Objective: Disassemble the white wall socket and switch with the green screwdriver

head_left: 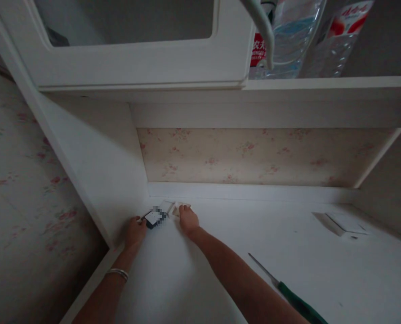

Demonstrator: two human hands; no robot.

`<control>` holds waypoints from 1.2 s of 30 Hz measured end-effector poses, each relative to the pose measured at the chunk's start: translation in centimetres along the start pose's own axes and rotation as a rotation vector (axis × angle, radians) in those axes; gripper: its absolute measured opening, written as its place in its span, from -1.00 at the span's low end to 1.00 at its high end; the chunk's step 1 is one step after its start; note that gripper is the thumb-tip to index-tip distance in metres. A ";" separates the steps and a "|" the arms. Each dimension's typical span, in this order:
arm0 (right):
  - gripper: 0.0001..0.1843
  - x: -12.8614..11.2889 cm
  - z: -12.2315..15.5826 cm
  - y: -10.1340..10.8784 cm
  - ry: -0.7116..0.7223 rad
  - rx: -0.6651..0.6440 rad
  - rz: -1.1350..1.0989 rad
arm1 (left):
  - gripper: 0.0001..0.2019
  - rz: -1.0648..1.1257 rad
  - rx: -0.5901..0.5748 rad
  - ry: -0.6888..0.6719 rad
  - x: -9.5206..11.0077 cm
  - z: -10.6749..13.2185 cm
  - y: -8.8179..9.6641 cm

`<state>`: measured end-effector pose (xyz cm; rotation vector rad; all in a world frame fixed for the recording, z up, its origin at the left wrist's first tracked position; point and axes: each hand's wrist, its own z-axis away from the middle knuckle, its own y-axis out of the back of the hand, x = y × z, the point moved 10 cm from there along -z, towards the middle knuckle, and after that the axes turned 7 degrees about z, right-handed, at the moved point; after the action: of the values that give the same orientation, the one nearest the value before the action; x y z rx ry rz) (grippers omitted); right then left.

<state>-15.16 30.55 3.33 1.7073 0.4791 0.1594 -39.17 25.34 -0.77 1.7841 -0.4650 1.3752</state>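
In the back left corner of the white desktop (pixel 220 252), my left hand (pixel 135 231) is closed at the left end of a small black-and-white piece (pixel 150 218). Part of that piece is blurred out, so its kind does not show. Just right of it, the fingers of my right hand (pixel 188 220) are bent round a small whitish flat piece (pixel 176 209). A thin pale frame-like piece (pixel 167 207) lies between the two hands, close to the back edge.
A screwdriver (pixel 291 297) with a green handle lies right of my right forearm. Farther right sits a white box-like fitting (pixel 345 224). Overhead are a white cabinet door (pixel 146 67) and a shelf (pixel 328 83) with plastic bottles (pixel 295 36). A side panel (pixel 99 157) bounds the left.
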 end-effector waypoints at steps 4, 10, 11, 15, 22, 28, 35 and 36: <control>-0.68 0.0 -1.9 1.0 -0.018 0.009 0.026 | -0.63 0.090 0.005 0.122 -2.0 -0.2 0.4; -0.71 -1.7 1.1 2.1 0.129 0.039 0.012 | -0.63 0.254 -0.007 0.142 -1.5 -0.6 -1.6; -0.73 -2.5 2.2 1.7 0.159 0.021 0.003 | -0.63 0.270 -0.020 0.136 -1.2 -0.7 -2.0; -0.78 -5.2 5.5 -0.5 0.192 -0.047 -0.039 | -0.66 0.305 -0.112 0.077 0.4 -0.7 -3.5; -0.74 -7.5 3.3 -1.9 0.065 -0.092 -0.188 | -0.51 0.151 -0.094 -0.009 0.5 1.2 -0.5; -0.68 -7.7 1.9 -2.6 -0.053 -0.113 -0.351 | -0.63 -0.125 -0.133 -0.232 0.3 3.7 1.8; -0.84 -4.1 2.5 -3.5 -0.251 -0.126 -0.506 | -0.56 -0.619 -0.235 -0.623 1.6 6.6 -2.1; -0.85 -3.9 2.5 -3.5 -0.273 -0.132 -0.531 | -0.57 -0.651 -0.243 -0.638 1.8 6.7 -2.4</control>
<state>-18.56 27.19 0.06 1.3937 0.6808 -0.4123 -32.66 21.85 -0.52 1.9050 -0.3102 0.2800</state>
